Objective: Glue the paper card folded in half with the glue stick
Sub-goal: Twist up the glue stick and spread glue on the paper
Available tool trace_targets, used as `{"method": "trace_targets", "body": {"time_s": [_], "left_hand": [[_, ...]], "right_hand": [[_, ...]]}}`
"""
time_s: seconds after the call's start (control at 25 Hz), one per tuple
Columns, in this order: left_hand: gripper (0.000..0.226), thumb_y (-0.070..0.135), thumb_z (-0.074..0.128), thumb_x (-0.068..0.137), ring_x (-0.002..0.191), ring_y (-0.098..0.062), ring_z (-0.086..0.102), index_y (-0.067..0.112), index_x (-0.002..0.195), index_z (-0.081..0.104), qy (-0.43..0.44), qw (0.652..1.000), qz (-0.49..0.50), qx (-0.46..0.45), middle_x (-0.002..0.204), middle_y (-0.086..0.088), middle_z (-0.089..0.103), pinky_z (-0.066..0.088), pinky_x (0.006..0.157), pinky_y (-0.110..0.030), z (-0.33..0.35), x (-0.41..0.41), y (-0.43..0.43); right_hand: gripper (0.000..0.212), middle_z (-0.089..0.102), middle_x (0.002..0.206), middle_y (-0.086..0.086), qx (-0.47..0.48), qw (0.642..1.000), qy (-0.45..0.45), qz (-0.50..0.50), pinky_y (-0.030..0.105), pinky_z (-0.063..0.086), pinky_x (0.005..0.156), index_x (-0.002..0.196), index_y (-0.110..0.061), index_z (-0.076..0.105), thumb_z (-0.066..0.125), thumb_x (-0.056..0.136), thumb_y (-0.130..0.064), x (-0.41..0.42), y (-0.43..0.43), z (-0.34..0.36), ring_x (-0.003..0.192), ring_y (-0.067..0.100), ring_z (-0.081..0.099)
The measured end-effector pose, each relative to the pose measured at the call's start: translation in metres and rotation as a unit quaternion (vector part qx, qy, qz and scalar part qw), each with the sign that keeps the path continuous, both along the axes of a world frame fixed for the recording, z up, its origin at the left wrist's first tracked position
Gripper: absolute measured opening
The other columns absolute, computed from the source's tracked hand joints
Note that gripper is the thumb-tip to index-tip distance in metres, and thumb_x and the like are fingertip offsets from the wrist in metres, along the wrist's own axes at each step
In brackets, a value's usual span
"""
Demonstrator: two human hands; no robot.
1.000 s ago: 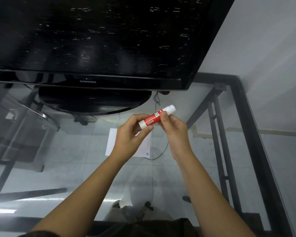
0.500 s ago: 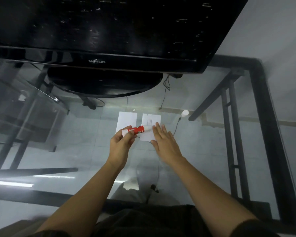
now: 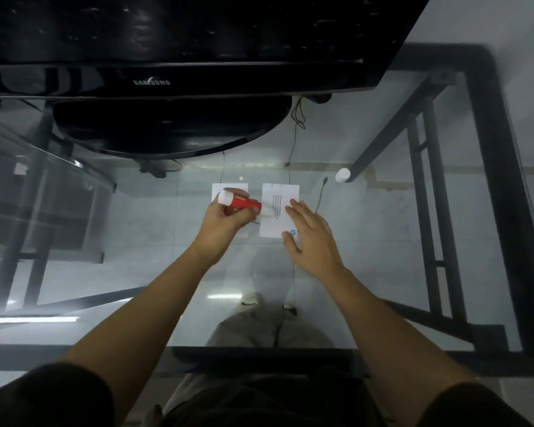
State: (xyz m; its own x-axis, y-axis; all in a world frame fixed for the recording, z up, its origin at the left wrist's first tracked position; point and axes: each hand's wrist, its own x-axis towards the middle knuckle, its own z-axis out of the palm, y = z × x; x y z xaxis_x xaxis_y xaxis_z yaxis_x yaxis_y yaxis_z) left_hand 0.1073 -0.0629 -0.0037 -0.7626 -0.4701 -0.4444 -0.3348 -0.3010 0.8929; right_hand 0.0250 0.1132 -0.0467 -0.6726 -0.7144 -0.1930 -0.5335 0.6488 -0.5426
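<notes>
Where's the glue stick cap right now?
The cap sits on the glass table, off to the right and beyond the card, next to a black table leg, away from both hands.

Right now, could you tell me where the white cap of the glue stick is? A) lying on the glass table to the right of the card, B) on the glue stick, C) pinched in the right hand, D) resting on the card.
A: the white cap lies by itself on the glass table, off to the right of the card, while the left hand holds the uncapped glue stick to the card.
</notes>
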Motion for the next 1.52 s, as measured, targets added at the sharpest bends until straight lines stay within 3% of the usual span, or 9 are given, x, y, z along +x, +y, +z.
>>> {"method": "trace_targets", "body": {"time_s": [0.12, 0.32, 0.48, 0.76, 0.84, 0.96, 1.24, 1.36, 1.52], "left_hand": [[0.023, 0.02, 0.074, 0.077, 0.088, -0.002, 0.062, 0.02, 0.097, 0.063, -0.009, 0.951, -0.169, -0.258, 0.096, 0.008, 0.067, 0.05, 0.072, -0.01, -0.002, 0.013, -0.004], [0.026, 0.021, 0.076, 0.074, 0.08, -0.004, 0.057, 0.013, 0.097, 0.067, 0.027, 0.875, -0.258, -0.41, 0.095, 0.0, 0.068, 0.039, 0.073, 0.001, -0.005, 0.015, -0.001], [0.023, 0.018, 0.076, 0.074, 0.075, -0.012, 0.061, 0.008, 0.092, 0.066, 0.038, 0.856, -0.304, -0.416, 0.091, -0.007, 0.069, 0.043, 0.068, -0.001, 0.0, -0.012, -0.012], [0.019, 0.017, 0.072, 0.075, 0.075, -0.015, 0.063, 0.009, 0.091, 0.066, 0.007, 0.872, -0.23, -0.432, 0.089, -0.006, 0.069, 0.054, 0.07, -0.026, 0.005, -0.059, -0.037], [0.018, 0.017, 0.074, 0.073, 0.074, -0.014, 0.065, 0.011, 0.088, 0.066, 0.019, 0.885, -0.235, -0.401, 0.086, -0.005, 0.07, 0.054, 0.068, -0.021, 0.004, -0.042, -0.028], [0.021, 0.015, 0.077, 0.07, 0.069, -0.013, 0.064, 0.01, 0.087, 0.067, 0.043, 0.865, -0.294, -0.404, 0.084, -0.004, 0.069, 0.049, 0.066, -0.009, 0.001, -0.01, -0.005], [0.02, 0.018, 0.073, 0.075, 0.069, -0.017, 0.06, 0.005, 0.088, 0.064, 0.026, 0.855, -0.261, -0.447, 0.084, -0.01, 0.067, 0.05, 0.063, -0.021, 0.0, -0.059, -0.021], [0.018, 0.016, 0.071, 0.076, 0.071, -0.017, 0.062, 0.006, 0.089, 0.065, 0.027, 0.878, -0.201, -0.434, 0.087, -0.008, 0.068, 0.052, 0.067, -0.024, -0.002, -0.061, -0.019], [0.019, 0.015, 0.075, 0.071, 0.069, -0.014, 0.064, 0.009, 0.086, 0.066, 0.046, 0.877, -0.255, -0.405, 0.083, -0.005, 0.068, 0.053, 0.065, -0.022, -0.002, -0.02, 0.002]], "right_hand": [[0.053, 0.03, 0.151, 0.007, -0.011, 1.0, 0.015, -0.013, 0.045, 0.024, 0.113, 0.139, -0.015, 0.036, 0.047, 0.092, -0.035, 0.001, 0.001, -0.003, 0.139, 0.025, 0.025], [0.055, 0.033, 0.15, 0.004, -0.01, 1.0, 0.018, -0.015, 0.043, 0.021, 0.114, 0.14, -0.016, 0.035, 0.047, 0.091, -0.036, 0.002, 0.001, -0.008, 0.141, 0.022, 0.024], [0.055, 0.036, 0.149, 0.006, -0.024, 0.999, 0.02, -0.017, 0.042, 0.022, 0.112, 0.139, -0.015, 0.036, 0.047, 0.089, -0.036, 0.001, 0.001, -0.009, 0.14, 0.023, 0.027], [0.057, 0.037, 0.148, 0.004, -0.045, 0.998, 0.0, -0.042, 0.04, 0.027, 0.111, 0.139, -0.016, 0.035, 0.053, 0.088, -0.033, 0.001, -0.001, -0.007, 0.137, 0.022, 0.032], [0.058, 0.039, 0.147, 0.003, -0.056, 0.997, -0.018, -0.052, 0.038, 0.028, 0.111, 0.139, -0.016, 0.035, 0.057, 0.086, -0.029, -0.001, -0.002, -0.006, 0.136, 0.021, 0.032], [0.058, 0.039, 0.147, 0.004, -0.063, 0.996, -0.041, -0.056, 0.038, 0.028, 0.112, 0.138, -0.016, 0.037, 0.059, 0.086, -0.028, -0.005, -0.002, -0.004, 0.137, 0.021, 0.031], [0.058, 0.038, 0.147, 0.002, -0.067, 0.995, -0.059, -0.053, 0.04, 0.028, 0.113, 0.139, -0.016, 0.036, 0.059, 0.086, -0.026, -0.006, -0.003, -0.001, 0.139, 0.018, 0.028], [0.059, 0.034, 0.149, 0.002, -0.046, 0.996, -0.052, -0.05, 0.04, 0.027, 0.113, 0.14, -0.016, 0.034, 0.058, 0.087, -0.027, -0.006, -0.003, 0.002, 0.139, 0.019, 0.026], [0.063, 0.023, 0.154, 0.002, 0.001, 0.999, -0.01, -0.047, 0.043, 0.006, 0.115, 0.141, -0.017, 0.03, 0.056, 0.087, -0.036, -0.008, -0.003, 0.005, 0.143, 0.02, 0.015]]}}
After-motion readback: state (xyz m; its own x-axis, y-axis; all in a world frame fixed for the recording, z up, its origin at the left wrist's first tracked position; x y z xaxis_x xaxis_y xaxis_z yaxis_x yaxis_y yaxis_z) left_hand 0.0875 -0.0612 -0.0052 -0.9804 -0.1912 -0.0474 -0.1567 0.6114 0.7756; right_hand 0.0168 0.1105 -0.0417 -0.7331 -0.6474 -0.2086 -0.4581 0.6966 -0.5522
